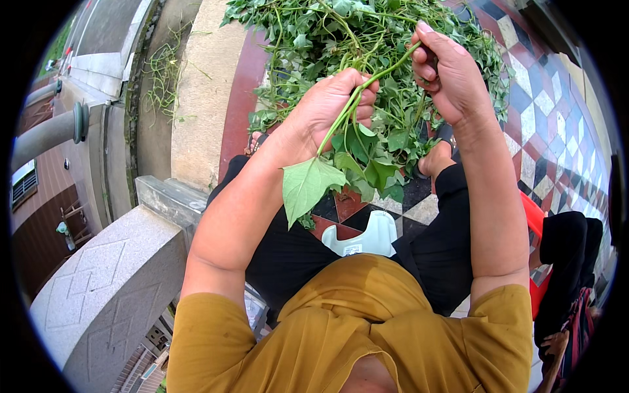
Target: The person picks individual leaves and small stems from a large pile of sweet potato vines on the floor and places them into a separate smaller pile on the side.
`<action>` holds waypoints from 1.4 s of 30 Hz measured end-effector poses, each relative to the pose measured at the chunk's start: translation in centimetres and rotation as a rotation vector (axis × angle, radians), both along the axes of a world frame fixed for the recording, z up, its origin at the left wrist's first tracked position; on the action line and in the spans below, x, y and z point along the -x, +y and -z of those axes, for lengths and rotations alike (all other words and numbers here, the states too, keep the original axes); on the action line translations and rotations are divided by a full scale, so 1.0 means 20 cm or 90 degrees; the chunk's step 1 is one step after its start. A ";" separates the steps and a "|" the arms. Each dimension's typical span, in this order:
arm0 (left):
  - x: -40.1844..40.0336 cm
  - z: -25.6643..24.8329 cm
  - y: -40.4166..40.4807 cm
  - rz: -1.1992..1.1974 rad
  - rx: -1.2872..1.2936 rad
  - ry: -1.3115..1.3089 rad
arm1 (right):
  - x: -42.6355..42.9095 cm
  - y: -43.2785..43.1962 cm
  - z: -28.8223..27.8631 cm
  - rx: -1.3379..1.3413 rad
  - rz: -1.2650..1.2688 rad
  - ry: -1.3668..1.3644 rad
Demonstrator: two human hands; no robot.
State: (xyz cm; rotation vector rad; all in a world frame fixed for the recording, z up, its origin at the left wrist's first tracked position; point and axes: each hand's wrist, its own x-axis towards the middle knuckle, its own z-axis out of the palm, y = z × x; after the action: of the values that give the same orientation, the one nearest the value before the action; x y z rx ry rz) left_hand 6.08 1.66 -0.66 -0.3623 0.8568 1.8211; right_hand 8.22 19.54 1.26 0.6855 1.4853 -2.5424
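Note:
My left hand (pixel 339 103) is closed around a small bunch of green leafy stems (pixel 355 105). A broad pale green leaf (pixel 310 184) hangs from the bunch over my left forearm's inner side, with darker leaves (pixel 378 172) beside it. Up and to the right, my right hand (pixel 444 69) pinches the far end of a long stem (pixel 393 66) between thumb and fingers. That stem runs taut-looking from one hand to the other. Beneath and beyond both hands lies a large heap of leafy vines (pixel 314 44).
A pale plastic stool (pixel 361 236) shows between my knees on the patterned tile floor (pixel 535 118). Stripped-looking vines (pixel 164 73) lie past the ledge (pixel 206 98) at left. A carved stone block (pixel 108 275) stands at lower left. Another person's dark-clothed leg (pixel 562 265) and a red seat (pixel 533 216) are at right.

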 end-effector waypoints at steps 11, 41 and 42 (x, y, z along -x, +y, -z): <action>-0.02 -0.12 -0.04 0.122 0.070 0.105 | 0.02 0.01 0.00 -0.048 0.097 0.002; 0.33 0.10 -0.33 -0.442 0.100 0.075 | -0.02 -0.22 -0.05 -0.063 0.200 0.244; 0.43 0.16 -0.48 -0.455 0.047 0.100 | -0.01 -0.16 -0.09 -0.071 0.222 0.268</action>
State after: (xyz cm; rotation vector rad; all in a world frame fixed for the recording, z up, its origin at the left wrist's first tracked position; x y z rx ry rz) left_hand -2.51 -7.95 -3.84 -0.6370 0.9796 2.5047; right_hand 8.51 16.34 3.08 0.4748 1.7796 -3.0330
